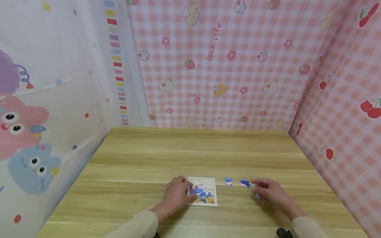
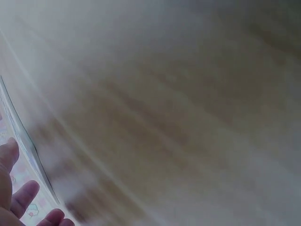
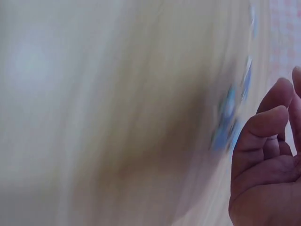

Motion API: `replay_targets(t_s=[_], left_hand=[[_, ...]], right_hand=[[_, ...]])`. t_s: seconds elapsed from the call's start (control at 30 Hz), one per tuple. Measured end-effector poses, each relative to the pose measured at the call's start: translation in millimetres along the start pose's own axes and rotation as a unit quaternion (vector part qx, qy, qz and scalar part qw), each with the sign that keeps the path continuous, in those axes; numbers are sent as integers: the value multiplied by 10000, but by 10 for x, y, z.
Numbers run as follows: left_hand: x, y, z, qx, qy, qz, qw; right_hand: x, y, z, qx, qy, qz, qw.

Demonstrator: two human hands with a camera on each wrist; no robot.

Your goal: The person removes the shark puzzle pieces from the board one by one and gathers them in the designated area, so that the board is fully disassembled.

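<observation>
A square picture puzzle (image 1: 201,195) in a white-rimmed tray (image 1: 215,198) lies on the table, part of its blue, red and yellow picture filled in and its upper part pale. My left hand (image 1: 177,195) rests at the tray's left side, thumb over the picture; the left wrist view shows its fingers spread. To the right of the tray lie loose puzzle pieces: a light blue one (image 1: 228,181) and a dark blue one (image 1: 245,183). My right hand (image 1: 272,191) hovers at the other pieces (image 3: 225,117), partly covering them in the head view, with loosely bent fingers.
The wood-grain table (image 1: 196,152) reaches back to a pink checked cloth (image 1: 214,76). Another checked cloth (image 1: 342,109) hangs along the right side, and a white cartoon-print sheet (image 1: 74,109) along the left.
</observation>
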State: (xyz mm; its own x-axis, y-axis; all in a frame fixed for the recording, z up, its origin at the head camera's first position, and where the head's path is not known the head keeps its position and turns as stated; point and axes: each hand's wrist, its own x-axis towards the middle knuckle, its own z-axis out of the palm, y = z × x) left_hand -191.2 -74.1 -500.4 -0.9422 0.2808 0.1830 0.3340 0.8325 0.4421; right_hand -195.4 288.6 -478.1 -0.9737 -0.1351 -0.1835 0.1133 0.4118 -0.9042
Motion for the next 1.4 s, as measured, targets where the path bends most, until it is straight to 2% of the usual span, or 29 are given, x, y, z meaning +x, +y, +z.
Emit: replay_targets(t_s=[0.1, 0.27, 0.4, 0.53, 0.63, 0.8, 1.0, 1.1, 1.23, 1.4], left_hand=[[-4, 1, 30, 38, -4, 17, 10000], [-13, 28, 68, 269, 54, 117, 9996], [-25, 49, 77, 459, 92, 192, 9987], [-29, 60, 82, 563, 42, 213, 9982], [-28, 66, 84, 626, 38, 238, 9977], [-28, 75, 73, 644, 44, 265, 9976], [-28, 76, 60, 601, -34, 253, 9979], [-25, 69, 53, 619, -33, 262, 9977], [-21, 56, 48, 645, 14, 288, 9975], [-25, 36, 48, 639, -32, 256, 9976]], right_hand=[[84, -104, 239, 175, 101, -73, 9998], [226, -287, 753, 150, 270, 199, 9993], [298, -414, 1105, 119, 73, 307, 9994], [332, -474, 1321, 163, -190, 37, 9997], [341, -478, 1399, 227, -287, -152, 9992], [350, -465, 1446, 126, -216, -252, 9994], [362, -482, 1469, -615, -90, -357, 9974], [378, -496, 1475, -832, -151, -379, 9957], [403, -508, 1478, -831, -233, -333, 9957], [414, -528, 1480, -506, -380, -119, 9979]])
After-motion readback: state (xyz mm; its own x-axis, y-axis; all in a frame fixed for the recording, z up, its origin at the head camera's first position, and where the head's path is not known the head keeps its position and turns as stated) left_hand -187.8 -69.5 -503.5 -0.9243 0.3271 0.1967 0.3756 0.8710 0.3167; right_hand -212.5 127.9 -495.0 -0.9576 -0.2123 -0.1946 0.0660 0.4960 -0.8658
